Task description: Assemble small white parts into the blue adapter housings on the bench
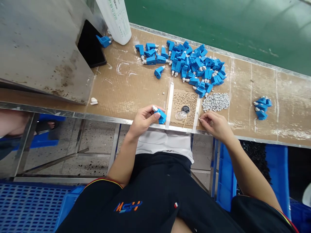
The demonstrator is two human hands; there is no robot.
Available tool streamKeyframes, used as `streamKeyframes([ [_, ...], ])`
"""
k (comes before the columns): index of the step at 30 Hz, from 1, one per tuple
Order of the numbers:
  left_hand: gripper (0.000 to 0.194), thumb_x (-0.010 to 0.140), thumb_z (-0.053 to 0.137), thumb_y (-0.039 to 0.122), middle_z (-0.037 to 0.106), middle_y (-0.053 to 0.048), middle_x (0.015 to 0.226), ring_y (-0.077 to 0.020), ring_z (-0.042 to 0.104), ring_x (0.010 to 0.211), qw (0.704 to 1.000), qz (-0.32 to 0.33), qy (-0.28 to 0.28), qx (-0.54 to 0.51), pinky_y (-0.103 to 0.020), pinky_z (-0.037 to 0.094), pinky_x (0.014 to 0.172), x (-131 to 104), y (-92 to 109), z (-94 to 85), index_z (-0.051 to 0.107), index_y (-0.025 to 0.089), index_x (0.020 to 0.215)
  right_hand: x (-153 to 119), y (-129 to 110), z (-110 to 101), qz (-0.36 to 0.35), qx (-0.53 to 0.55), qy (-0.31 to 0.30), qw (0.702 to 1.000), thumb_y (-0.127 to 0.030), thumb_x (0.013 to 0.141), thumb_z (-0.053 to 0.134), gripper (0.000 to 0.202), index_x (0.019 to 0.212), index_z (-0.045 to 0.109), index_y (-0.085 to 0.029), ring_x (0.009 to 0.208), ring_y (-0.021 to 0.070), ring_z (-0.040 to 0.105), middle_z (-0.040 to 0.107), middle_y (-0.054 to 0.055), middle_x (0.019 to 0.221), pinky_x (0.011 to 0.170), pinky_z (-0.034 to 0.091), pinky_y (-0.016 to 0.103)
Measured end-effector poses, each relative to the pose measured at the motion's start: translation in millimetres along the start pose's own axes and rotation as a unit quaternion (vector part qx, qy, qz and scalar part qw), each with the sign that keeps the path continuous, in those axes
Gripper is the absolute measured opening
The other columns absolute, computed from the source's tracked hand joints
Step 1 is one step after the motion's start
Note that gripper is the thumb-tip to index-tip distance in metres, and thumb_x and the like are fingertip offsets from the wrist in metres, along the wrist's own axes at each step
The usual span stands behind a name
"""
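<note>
Near the front edge of the cardboard-covered bench (pixel 114 97), my left hand (pixel 143 121) is closed on a blue plastic part (pixel 160 116) with a white tip. My right hand (pixel 215 124) pinches at the bench edge, in front of a pile of small grey-white pieces (pixel 216 102); what its fingertips hold is too small to name. Between my hands lies a speckled cardboard patch (pixel 178 96) framed by white tape strips. On it are a small round black dish (pixel 185 109), a clear round lid (pixel 180 115) and a thin stick (pixel 185 121).
A large heap of blue parts (pixel 194 63) covers the bench's far middle, with a smaller group (pixel 262 107) at right. A white bottle (pixel 118 21), a black phone-like slab (pixel 91 47) and a metal box (pixel 43 48) stand left. Blue crates (pixel 225 174) sit below.
</note>
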State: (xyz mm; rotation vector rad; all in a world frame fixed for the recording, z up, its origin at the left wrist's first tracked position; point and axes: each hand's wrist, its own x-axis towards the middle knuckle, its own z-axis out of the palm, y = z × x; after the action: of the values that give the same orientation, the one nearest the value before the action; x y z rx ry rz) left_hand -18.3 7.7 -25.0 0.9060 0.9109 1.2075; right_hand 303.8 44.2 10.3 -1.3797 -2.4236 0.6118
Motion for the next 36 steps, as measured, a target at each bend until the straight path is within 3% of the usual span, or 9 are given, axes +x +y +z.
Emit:
streamKeyframes([
  [8, 0.043, 0.080, 0.085, 0.056, 0.071, -0.005, 0.081, -0.0126, 0.064, 0.069, 1.000, 0.013, -0.008, -0.005, -0.023, 0.055, 0.061, -1, 1, 1.0, 0.075, 0.015, 0.087, 5, -6, -9, 0.003, 0.012, -0.017, 1.000, -0.034, 0.097, 0.053, 0.019, 0.081, 0.056, -0.025, 0.062, 0.0194, 0.056, 0.063, 0.004, 0.074, 0.060, 0.048, 0.033],
  [13, 0.042, 0.080, 0.086, 0.055, 0.072, -0.005, 0.083, -0.0128, 0.066, 0.071, 1.000, 0.015, -0.010, -0.013, -0.023, 0.056, 0.063, -1, 0, 2.4, 0.075, 0.015, 0.088, 14, -35, -18, -0.029, -0.011, -0.009, 0.999, -0.030, 0.100, 0.053, 0.015, 0.087, 0.059, -0.026, 0.069, 0.0203, 0.060, 0.064, 0.005, 0.080, 0.066, 0.049, 0.034],
  [19, 0.047, 0.078, 0.085, 0.060, 0.073, -0.007, 0.085, -0.0151, 0.068, 0.074, 1.000, 0.017, -0.009, -0.005, -0.026, 0.058, 0.066, 0, 2, 3.8, 0.074, 0.014, 0.086, 35, -64, -20, -0.090, -0.044, -0.050, 0.994, -0.025, 0.102, 0.051, 0.013, 0.090, 0.058, -0.025, 0.076, 0.0216, 0.064, 0.065, 0.006, 0.086, 0.069, 0.049, 0.034],
  [36, 0.046, 0.081, 0.083, 0.058, 0.072, -0.005, 0.086, -0.0117, 0.065, 0.072, 0.999, 0.021, -0.031, -0.002, -0.023, 0.054, 0.066, -1, 4, 2.8, 0.075, 0.014, 0.092, 44, -64, -12, -0.163, -0.115, -0.045, 0.979, -0.019, 0.102, 0.050, 0.014, 0.090, 0.056, -0.023, 0.071, 0.0204, 0.060, 0.064, 0.006, 0.083, 0.064, 0.044, 0.031],
])
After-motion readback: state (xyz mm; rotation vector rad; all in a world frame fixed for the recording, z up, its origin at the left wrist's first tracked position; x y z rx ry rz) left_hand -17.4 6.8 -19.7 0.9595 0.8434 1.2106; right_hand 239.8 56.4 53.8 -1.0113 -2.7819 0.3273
